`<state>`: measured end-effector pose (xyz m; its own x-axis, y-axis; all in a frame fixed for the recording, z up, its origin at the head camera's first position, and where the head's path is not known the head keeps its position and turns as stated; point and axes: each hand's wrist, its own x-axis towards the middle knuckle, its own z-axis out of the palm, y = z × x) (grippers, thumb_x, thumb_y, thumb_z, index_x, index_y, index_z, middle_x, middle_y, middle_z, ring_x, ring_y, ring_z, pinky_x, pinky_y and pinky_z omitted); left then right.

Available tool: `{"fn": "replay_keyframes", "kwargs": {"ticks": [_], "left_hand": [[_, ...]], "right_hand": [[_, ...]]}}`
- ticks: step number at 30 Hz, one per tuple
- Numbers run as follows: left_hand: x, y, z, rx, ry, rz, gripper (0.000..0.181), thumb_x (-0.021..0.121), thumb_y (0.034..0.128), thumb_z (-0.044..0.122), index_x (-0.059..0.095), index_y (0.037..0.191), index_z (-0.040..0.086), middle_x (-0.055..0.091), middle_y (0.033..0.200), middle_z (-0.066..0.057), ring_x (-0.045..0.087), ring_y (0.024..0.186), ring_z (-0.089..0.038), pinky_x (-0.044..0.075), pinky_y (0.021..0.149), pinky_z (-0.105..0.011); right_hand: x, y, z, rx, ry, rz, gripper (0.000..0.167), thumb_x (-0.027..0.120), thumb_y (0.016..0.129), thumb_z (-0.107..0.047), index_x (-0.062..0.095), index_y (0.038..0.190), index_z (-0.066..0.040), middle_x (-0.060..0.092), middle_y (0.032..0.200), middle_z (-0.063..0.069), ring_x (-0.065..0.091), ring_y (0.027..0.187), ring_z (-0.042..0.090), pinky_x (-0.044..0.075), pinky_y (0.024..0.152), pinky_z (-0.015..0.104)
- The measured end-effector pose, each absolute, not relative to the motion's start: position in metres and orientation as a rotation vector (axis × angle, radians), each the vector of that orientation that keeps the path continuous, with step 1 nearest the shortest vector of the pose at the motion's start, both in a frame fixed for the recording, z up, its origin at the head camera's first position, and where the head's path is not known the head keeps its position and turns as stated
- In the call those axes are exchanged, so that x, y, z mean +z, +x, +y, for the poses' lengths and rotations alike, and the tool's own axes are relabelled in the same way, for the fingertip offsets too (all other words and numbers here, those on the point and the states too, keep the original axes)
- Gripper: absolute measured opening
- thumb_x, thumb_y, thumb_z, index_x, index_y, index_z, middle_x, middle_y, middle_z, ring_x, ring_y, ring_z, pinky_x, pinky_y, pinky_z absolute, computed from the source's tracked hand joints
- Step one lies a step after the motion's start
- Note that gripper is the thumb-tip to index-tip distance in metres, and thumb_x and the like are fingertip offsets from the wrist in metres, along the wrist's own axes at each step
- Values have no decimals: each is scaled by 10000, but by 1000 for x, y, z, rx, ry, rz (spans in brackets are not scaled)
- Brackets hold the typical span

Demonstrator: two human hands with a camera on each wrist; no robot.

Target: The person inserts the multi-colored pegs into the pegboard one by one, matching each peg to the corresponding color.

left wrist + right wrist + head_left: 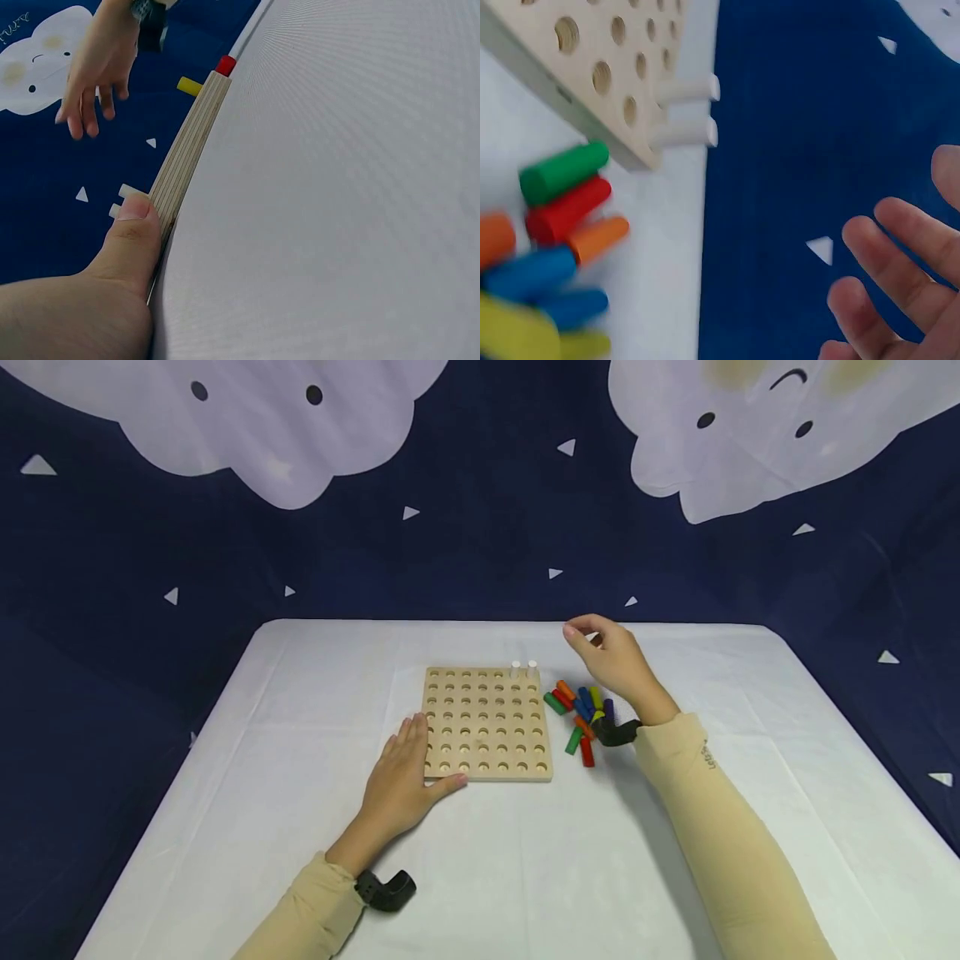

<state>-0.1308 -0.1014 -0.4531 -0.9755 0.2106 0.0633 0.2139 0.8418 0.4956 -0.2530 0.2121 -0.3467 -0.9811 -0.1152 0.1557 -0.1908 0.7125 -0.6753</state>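
At the far right, over the white table [300,760], the right hand [615,662] has loose, bent fingers spread apart, while the left hand [401,781] lays straight fingers along the left edge of the wooden board [473,724], its thumb at the near edge. 2 white pegs [532,668] stand in the board's far right corner, and colored pegs [582,708] lie heaped just to its right.

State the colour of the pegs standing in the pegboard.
Both pegs are white, clearest in the right wrist view.
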Motion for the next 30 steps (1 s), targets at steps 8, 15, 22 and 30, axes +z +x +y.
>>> {"fn": "replay_keyframes", "kwargs": {"ticks": [8, 15, 22, 30], "left_hand": [[-450, -130, -102, -802, -346, -3013, 1142, 588, 858, 704, 69, 1576, -16, 96, 1661, -167, 92, 1553, -304, 105, 1270, -475], [-449, -131, -101, -806, -350, -3021, 1147, 588, 857, 706, 59, 1578, -13, 91, 1660, -172, 91, 1552, -310, 105, 1269, -479], [-449, -131, -102, -792, -354, -3008, 1149, 582, 853, 714, 74, 1577, -19, 94, 1660, -172, 99, 1551, -316, 114, 1267, -486], [-451, -130, -102, -804, -353, -3018, 1145, 570, 857, 721, 59, 1581, -6, 91, 1662, -163, 86, 1554, -300, 98, 1270, -477]], "right_hand": [[-345, -236, 253, 925, 240, -2966, 408, 500, 1022, -439, 664, 1213, -118, 674, 1149, 101, 573, 916, 260, 485, 738, 345], [-365, -225, 279, 913, 384, -3142, 454, 632, 960, -446, 655, 1256, -103, 669, 1094, 87, 558, 913, 245, 470, 740, 323], [-385, -215, 286, 997, 463, -3171, 557, 828, 801, -385, 670, 1260, -111, 689, 1107, 71, 544, 915, 220, 468, 703, 285], [-395, -211, 282, 1028, 458, -3151, 409, 844, 797, -278, 729, 1163, -135, 690, 1010, 41, 544, 889, 218, 476, 674, 240]]}}
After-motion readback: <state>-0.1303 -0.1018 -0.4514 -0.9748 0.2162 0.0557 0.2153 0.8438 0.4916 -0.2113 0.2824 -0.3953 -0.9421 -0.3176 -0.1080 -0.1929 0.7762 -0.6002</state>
